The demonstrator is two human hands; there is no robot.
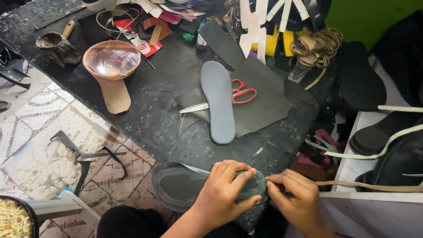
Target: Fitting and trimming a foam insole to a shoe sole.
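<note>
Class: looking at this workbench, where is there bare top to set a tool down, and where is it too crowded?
Bare black bench lies between the bowl and the grey insole, and along the front edge above the left hand and right hand. The back edge, around the paper strips, is packed.

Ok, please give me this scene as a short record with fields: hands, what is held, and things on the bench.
left hand: wrapped over the dark sole, fingers curled on its end
right hand: pinching at the sole's edge
strip: a pale strip runs from the right hand to the right
workbench: black, speckled
on bench: grey insole across red-handled scissors, bowl
</note>
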